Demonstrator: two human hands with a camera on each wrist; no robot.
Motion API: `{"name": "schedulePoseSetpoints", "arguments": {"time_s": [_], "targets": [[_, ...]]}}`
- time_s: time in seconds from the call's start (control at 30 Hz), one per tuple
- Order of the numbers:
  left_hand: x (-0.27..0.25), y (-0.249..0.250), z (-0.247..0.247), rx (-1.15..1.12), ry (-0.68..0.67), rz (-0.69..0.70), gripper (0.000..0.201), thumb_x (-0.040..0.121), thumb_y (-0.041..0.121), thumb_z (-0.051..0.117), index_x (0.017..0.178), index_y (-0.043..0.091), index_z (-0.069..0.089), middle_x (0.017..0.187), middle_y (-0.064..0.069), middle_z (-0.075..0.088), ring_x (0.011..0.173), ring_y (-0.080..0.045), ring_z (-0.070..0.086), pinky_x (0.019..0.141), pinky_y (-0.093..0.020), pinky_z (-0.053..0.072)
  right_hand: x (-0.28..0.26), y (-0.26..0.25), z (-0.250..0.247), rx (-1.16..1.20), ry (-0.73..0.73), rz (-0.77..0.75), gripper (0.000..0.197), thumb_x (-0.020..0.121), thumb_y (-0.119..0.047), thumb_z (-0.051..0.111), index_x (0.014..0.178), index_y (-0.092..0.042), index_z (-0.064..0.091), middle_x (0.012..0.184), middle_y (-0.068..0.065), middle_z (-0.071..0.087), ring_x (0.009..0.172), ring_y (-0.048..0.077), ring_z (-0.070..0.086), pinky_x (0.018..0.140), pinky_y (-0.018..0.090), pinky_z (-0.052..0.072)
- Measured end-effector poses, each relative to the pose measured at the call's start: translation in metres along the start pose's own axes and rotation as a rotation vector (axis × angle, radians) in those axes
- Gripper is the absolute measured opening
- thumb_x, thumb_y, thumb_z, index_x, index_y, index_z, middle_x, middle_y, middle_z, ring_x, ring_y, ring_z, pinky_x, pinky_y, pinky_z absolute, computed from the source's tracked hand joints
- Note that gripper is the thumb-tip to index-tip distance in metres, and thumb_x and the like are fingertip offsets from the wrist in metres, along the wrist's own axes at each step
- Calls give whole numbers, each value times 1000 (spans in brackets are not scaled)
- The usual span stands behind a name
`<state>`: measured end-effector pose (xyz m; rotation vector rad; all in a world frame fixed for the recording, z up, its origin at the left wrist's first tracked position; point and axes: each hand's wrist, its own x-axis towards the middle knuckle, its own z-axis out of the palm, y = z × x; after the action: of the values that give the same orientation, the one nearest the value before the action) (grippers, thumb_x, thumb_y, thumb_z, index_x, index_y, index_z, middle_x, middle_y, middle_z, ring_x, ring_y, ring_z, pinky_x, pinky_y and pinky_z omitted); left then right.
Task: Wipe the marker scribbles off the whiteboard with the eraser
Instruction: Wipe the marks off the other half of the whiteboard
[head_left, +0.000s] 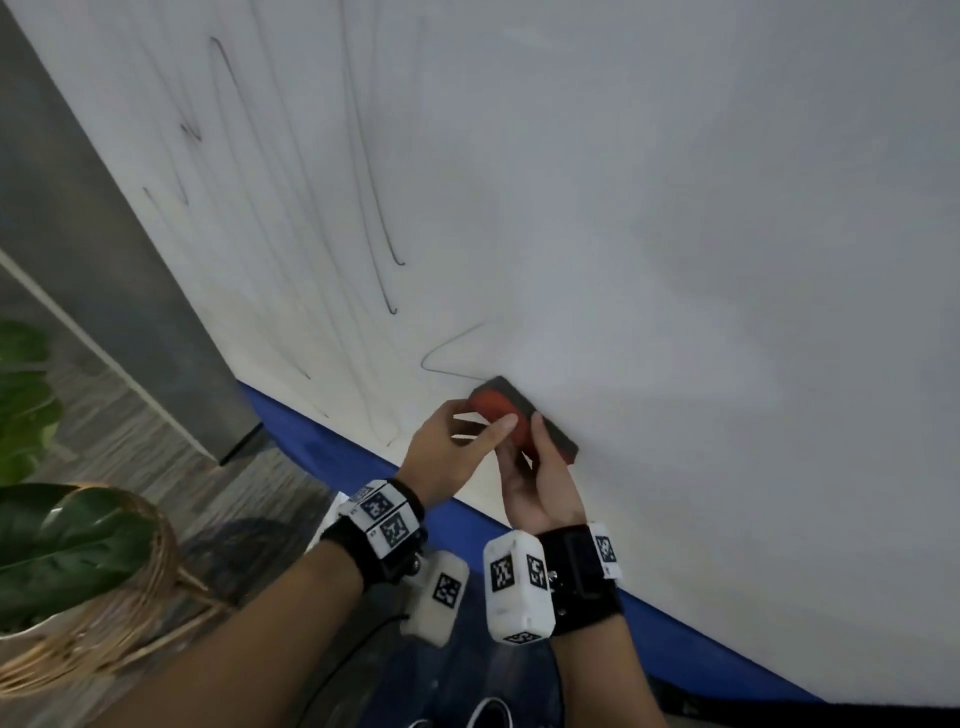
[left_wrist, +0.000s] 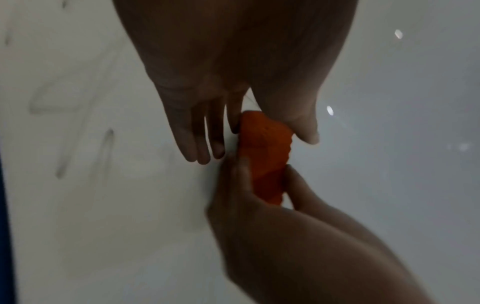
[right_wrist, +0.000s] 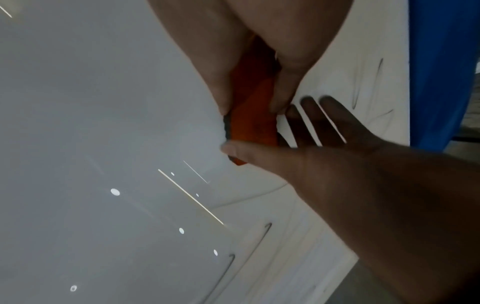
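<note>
We hold the orange eraser (head_left: 501, 415) against the whiteboard (head_left: 675, 208), low down near its blue edge (head_left: 332, 452). Our right hand (head_left: 540, 483) pinches it, thumb and fingers on either side; our left hand (head_left: 449, 457) has straight fingers, thumb touching its top. Marker scribbles (head_left: 374, 208) lie left of the grip. No writing is legible.

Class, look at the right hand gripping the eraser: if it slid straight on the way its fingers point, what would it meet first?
Probably the left hand: its thumb lies across the eraser just ahead of the right hand. Beyond it, likely the angled marker line on the whiteboard.
</note>
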<state>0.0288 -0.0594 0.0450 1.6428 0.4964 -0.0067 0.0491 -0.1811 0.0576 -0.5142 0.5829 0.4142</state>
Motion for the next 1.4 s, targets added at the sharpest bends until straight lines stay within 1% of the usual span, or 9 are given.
{"name": "schedulePoseSetpoints", "arguments": {"time_s": [0.37, 0.53, 0.67, 0.83, 0.93, 1.03, 1.13, 1.33, 1.4], "targets": [[-15, 48, 33, -123, 283, 110, 53, 69, 46, 92, 107, 22, 64, 94, 10, 75, 78, 6, 71, 75, -17, 58, -22, -28, 15, -317, -140, 120, 44, 101, -29, 59, 136, -3, 62, 136, 18, 65, 129, 23, 61, 117, 36, 42], [-13, 82, 18, -267, 553, 222, 44, 79, 41, 85, 113, 24, 62, 96, 10, 73, 84, -2, 72, 81, -25, 62, -40, -56, 14, -514, -243, 123, 34, 90, -27, 67, 118, -7, 67, 125, 15, 71, 115, 30, 66, 108, 43, 50], [10, 102, -16, -422, 698, 323, 53, 79, 49, 84, 120, 33, 56, 102, -1, 69, 90, -15, 74, 78, -33, 64, -61, -97, 28, -811, -399, -187, 14, 86, -26, 68, 91, -15, 59, 111, 10, 74, 100, 24, 69, 91, 34, 57], [39, 14, 17, -559, 742, -52, 46, 88, 52, 73, 122, 26, 55, 100, 1, 64, 100, -27, 70, 91, -48, 61, -59, -108, 23, -1202, -449, -411, 7, 95, -14, 66, 95, -15, 60, 108, 15, 73, 96, 28, 69, 80, 28, 58], [40, 2, 40, -464, 746, -179, 59, 97, 48, 62, 147, 20, 47, 119, -2, 64, 113, -24, 62, 107, -37, 49, -54, -109, 20, -1343, -452, -445, 7, 94, -14, 68, 93, -15, 62, 106, 22, 70, 101, 38, 66, 82, 36, 59], [33, 14, 56, -340, 700, 33, 70, 102, 38, 58, 161, 22, 24, 132, -4, 51, 110, -11, 59, 102, -23, 47, -51, -112, 30, -1468, -480, -492, 5, 93, -15, 71, 94, -17, 67, 96, 17, 74, 94, 36, 68, 88, 46, 57], [30, 10, 56, -305, 639, 155, 73, 101, 41, 58, 161, 34, 18, 123, 5, 44, 102, 0, 57, 90, -10, 48, -52, -109, 47, -1488, -499, -509, 13, 96, -16, 67, 107, -20, 70, 96, 5, 78, 91, 26, 72, 87, 35, 59], [72, -73, 38, -529, 673, -340, 66, 103, 44, 53, 160, 21, 29, 152, -9, 49, 135, -31, 52, 111, -33, 42, -50, -96, 44, -1601, -339, -680, 25, 102, -31, 56, 119, -22, 72, 100, -6, 77, 95, 8, 73, 88, 22, 57], [73, -79, 44, -489, 675, -357, 63, 104, 40, 53, 159, 18, 31, 151, -10, 50, 136, -32, 52, 114, -37, 41, -66, -97, 44, -1718, -284, -952, 27, 100, -35, 60, 119, -21, 73, 104, -8, 76, 98, 9, 73, 92, 24, 56]]}}
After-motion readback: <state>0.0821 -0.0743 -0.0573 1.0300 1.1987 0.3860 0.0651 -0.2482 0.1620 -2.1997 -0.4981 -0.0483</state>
